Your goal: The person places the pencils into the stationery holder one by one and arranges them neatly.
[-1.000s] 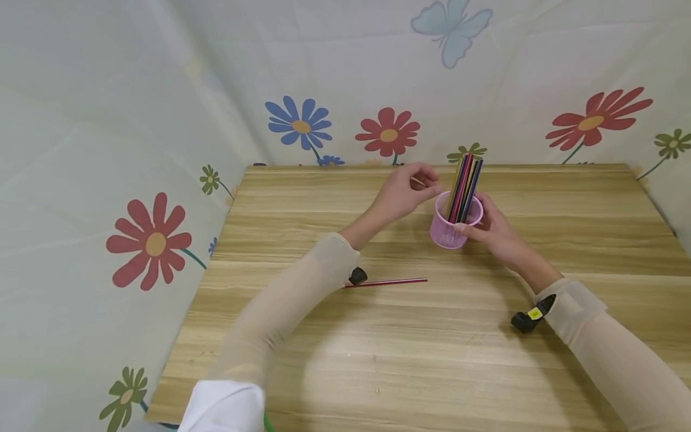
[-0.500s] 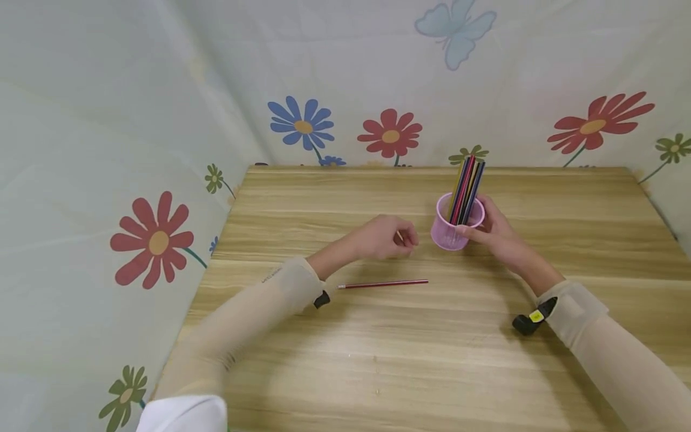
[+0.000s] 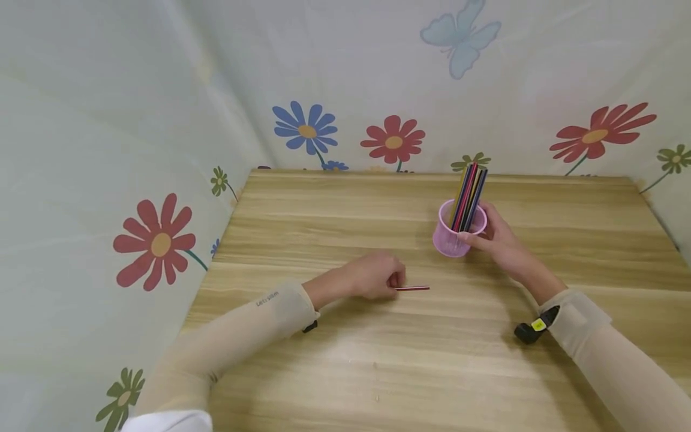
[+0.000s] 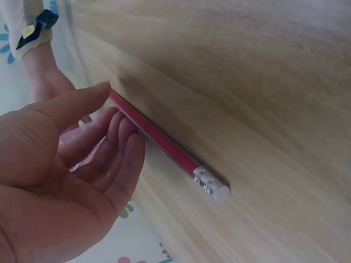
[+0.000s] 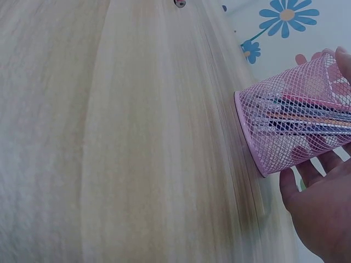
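Observation:
A red pencil with a white eraser end lies on the wooden table. My left hand is over it, thumb and fingertips at the pencil's shaft in a pinch. The thumb covers the far part of the shaft in the left wrist view. My right hand grips a pink mesh pencil cup from its right side, thumb near the rim. Several coloured pencils stand in the cup, leaning right. In the right wrist view the pencils show through the mesh, and part of the hand is cut off.
The wooden table reaches back to a light wall cloth printed with flowers and a butterfly. A similar cloth hangs along the left side. Black wrist cameras sit below both cuffs.
My left hand has come down from beside the cup, toward the front left, onto the pencil. The right hand stays on the cup, and the pencil lies where it was.

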`<state>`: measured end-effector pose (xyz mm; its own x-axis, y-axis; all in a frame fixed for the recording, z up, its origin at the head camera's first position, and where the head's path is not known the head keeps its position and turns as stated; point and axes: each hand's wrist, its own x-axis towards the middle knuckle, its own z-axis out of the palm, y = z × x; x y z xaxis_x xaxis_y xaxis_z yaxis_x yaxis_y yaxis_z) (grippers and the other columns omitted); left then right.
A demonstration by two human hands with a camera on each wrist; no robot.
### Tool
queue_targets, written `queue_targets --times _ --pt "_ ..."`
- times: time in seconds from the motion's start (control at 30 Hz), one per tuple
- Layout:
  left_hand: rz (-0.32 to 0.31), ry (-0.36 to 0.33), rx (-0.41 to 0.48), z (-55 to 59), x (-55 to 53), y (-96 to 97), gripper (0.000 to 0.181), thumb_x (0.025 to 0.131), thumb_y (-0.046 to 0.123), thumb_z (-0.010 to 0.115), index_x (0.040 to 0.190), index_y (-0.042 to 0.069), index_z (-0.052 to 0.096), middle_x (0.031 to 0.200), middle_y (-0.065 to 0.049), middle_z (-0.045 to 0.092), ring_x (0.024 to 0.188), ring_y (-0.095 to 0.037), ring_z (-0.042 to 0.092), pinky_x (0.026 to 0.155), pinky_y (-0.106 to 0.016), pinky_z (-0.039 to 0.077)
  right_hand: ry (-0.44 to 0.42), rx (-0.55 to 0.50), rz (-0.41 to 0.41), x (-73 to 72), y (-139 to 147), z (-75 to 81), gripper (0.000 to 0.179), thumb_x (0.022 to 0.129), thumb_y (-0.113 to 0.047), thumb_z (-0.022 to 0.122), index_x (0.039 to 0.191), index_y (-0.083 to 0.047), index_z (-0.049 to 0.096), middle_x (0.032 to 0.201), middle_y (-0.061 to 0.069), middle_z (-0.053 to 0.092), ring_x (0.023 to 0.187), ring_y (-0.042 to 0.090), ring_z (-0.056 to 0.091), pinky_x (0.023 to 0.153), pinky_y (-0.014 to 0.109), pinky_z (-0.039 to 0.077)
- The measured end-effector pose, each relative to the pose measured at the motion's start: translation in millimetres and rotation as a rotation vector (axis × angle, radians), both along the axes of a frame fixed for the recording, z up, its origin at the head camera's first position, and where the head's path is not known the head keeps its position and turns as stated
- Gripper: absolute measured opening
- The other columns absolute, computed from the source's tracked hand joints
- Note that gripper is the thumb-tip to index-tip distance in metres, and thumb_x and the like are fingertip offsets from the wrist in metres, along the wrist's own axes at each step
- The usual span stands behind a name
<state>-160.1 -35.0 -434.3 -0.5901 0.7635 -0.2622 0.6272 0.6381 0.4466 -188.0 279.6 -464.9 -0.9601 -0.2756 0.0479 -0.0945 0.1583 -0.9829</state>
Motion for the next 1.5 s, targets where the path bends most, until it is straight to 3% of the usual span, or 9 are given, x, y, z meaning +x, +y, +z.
queue_targets --times 0.27,0.5,0.77,1.07,1.17,1.33,1.5 --pt "0.004 0.047 -0.036 -3.8 7.0 2.6 0.006 0.094 0.01 0.077 0.098 0.012 0.073 0.085 0.006 0.064 0.081 -0.009 0.059 0.075 -0.022 0.049 -0.002 0.005 0.004 1.4 -1.3 -3.1 0.071 0.102 -0.009 0.071 0.161 -0.016 0.032 0.155 0.015 0.048 0.139 0.022 0.05 0.105 0.018 0.044" --pt "0.004 0.049 -0.041 -8.0 7.0 5.2 0.006 0.093 0.008 0.074 0.095 0.014 0.072 0.088 0.004 0.068 0.08 -0.007 0.059 0.073 -0.02 0.048 0.023 0.026 0.024 5.3 1.3 -3.7 0.071 0.104 -0.013 0.069 0.163 -0.014 0.029 0.157 0.021 0.044 0.143 0.03 0.047 0.104 0.016 0.043" --pt "-0.058 0.14 -0.08 -11.3 8.0 6.7 0.01 0.091 0.012 0.076 0.091 0.018 0.068 0.088 0.009 0.06 0.082 -0.009 0.056 0.074 -0.023 0.047 0.031 0.025 0.028 3.8 2.9 -6.0 0.071 0.104 -0.013 0.069 0.163 -0.014 0.029 0.157 0.022 0.045 0.142 0.03 0.048 0.104 0.017 0.044" --pt "-0.089 0.121 0.005 -9.8 -1.5 2.5 0.008 0.096 0.011 0.073 0.102 0.015 0.068 0.095 0.006 0.061 0.085 -0.008 0.058 0.075 -0.02 0.049 0.026 0.009 0.012 -0.3 3.0 -3.7 0.07 0.103 -0.009 0.07 0.162 -0.015 0.031 0.155 0.018 0.047 0.139 0.024 0.05 0.104 0.018 0.045" --pt "-0.098 0.116 0.048 -5.6 -5.5 3.2 0.007 0.099 0.013 0.071 0.105 0.014 0.069 0.095 0.007 0.062 0.085 -0.006 0.059 0.075 -0.018 0.049 0.031 0.005 0.013 -0.5 3.1 -3.6 0.069 0.103 -0.009 0.069 0.161 -0.014 0.032 0.155 0.018 0.047 0.138 0.022 0.051 0.104 0.018 0.045" --pt "-0.101 0.12 0.126 11.7 -11.3 5.6 0.007 0.103 0.014 0.068 0.11 0.013 0.07 0.098 0.005 0.061 0.089 -0.007 0.059 0.077 -0.017 0.05 0.04 -0.003 0.018 1.5 2.9 -4.2 0.07 0.103 -0.008 0.069 0.161 -0.014 0.032 0.155 0.02 0.047 0.136 0.018 0.052 0.104 0.018 0.045" --pt "-0.052 0.084 0.274 31.0 -21.6 8.5 0.011 0.105 0.013 0.067 0.116 0.011 0.069 0.103 0.004 0.065 0.093 -0.007 0.061 0.082 -0.02 0.054 0.054 -0.01 0.015 1.6 1.6 -5.6 0.071 0.103 -0.006 0.069 0.162 -0.012 0.031 0.152 0.022 0.048 0.133 0.016 0.054 0.103 0.019 0.046"
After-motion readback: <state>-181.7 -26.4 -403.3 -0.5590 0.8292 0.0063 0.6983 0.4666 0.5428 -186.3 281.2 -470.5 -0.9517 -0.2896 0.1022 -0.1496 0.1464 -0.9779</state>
